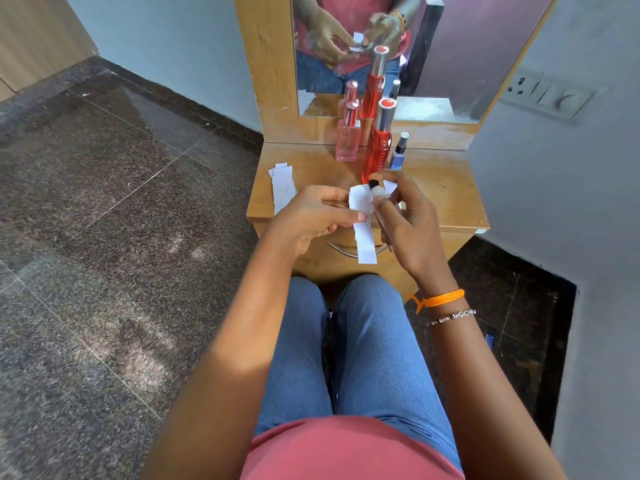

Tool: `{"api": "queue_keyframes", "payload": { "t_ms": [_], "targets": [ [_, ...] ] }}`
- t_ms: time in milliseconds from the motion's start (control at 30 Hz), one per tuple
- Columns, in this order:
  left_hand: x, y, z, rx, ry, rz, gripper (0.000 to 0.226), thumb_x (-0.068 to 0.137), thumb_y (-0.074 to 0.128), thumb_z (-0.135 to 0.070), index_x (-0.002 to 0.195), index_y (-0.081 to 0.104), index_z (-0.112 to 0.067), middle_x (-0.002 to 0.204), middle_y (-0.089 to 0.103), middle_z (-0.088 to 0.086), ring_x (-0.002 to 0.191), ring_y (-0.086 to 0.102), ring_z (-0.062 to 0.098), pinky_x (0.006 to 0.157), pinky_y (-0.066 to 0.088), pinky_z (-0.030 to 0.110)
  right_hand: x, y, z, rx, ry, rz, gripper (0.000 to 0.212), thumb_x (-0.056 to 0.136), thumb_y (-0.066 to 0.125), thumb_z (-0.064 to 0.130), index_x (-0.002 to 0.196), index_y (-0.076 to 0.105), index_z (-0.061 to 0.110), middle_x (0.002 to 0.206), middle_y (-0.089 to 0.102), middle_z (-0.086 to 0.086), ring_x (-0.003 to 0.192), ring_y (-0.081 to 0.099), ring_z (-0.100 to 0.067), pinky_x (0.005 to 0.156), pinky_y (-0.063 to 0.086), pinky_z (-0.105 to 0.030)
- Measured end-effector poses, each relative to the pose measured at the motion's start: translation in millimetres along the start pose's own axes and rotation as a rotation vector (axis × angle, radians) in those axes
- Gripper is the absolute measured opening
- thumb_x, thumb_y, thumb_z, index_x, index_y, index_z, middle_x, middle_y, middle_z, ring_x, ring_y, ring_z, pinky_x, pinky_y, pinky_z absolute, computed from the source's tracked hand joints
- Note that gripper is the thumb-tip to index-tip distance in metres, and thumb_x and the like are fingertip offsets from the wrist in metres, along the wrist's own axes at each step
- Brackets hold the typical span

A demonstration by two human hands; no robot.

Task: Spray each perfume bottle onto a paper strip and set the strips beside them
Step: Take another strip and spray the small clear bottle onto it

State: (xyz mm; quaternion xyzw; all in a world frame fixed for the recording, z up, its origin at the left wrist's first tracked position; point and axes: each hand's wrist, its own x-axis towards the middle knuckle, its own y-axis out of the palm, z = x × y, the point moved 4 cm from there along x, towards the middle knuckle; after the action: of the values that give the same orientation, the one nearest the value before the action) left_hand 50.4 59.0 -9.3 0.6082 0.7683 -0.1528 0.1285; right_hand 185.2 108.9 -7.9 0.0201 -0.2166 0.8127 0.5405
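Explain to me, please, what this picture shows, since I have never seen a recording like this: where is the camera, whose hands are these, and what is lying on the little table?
There is no machine here. A person wears a wide-angle camera on the head, so you look down over their own arms and knees. The left hand pinches a white paper strip. The right hand holds a small spray bottle with a dark nozzle right next to the strip's upper end. On the wooden dressing table stand a pink bottle, a tall red bottle and a small blue bottle. More paper strips lie at the table's left edge. The mirror behind repeats the hands and bottles.
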Motion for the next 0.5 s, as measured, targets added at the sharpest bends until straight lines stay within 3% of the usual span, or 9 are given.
{"api": "queue_keyframes", "payload": {
  "t_ms": [133, 300, 400, 500],
  "targets": [
    [2, 5, 2, -0.06, -0.006, -0.038, 0.017, 0.076, 0.073, -0.006, 0.087, 0.065, -0.016, 0.073, 0.061, -0.005, 0.064, 0.057, 0.001, 0.068, 0.042, 0.018, -4, -7, -8, 0.26, 0.205, -0.034, 0.028, 0.089, 0.059, 0.02, 0.113, 0.051, 0.033, 0.077, 0.054, -0.004, 0.052, 0.045, -0.013, 0.044, 0.038, -0.022],
    [4, 16, 2, -0.031, 0.024, -0.055, 0.026, 0.075, 0.073, -0.005, 0.099, 0.065, -0.009, 0.073, 0.062, -0.005, 0.06, 0.057, -0.002, 0.059, 0.044, 0.013, -12, -12, -27, 0.517, 0.492, -0.089, 0.033, 0.083, 0.068, 0.005, 0.102, 0.047, 0.021, 0.073, 0.055, 0.0, 0.048, 0.042, -0.008, 0.04, 0.035, -0.019],
    [5, 25, 0, -0.022, 0.063, -0.046, 0.031, 0.075, 0.071, 0.002, 0.106, 0.063, 0.0, 0.073, 0.061, -0.001, 0.047, 0.056, -0.009, 0.046, 0.041, 0.005, -14, -16, -35, 0.579, 0.555, -0.121, 0.034, 0.081, 0.069, 0.002, 0.103, 0.046, 0.014, 0.076, 0.054, -0.002, 0.049, 0.045, -0.007, 0.04, 0.036, -0.018],
    [9, 31, 1, -0.005, 0.066, -0.045, 0.035, 0.074, 0.072, 0.001, 0.108, 0.063, 0.001, 0.073, 0.061, 0.0, 0.047, 0.056, -0.009, 0.045, 0.04, 0.005, -13, -19, -36, 0.624, 0.57, -0.132, 0.035, 0.08, 0.069, 0.001, 0.104, 0.046, 0.011, 0.074, 0.053, -0.001, 0.048, 0.047, -0.005, 0.04, 0.036, -0.017]
  ]
}}
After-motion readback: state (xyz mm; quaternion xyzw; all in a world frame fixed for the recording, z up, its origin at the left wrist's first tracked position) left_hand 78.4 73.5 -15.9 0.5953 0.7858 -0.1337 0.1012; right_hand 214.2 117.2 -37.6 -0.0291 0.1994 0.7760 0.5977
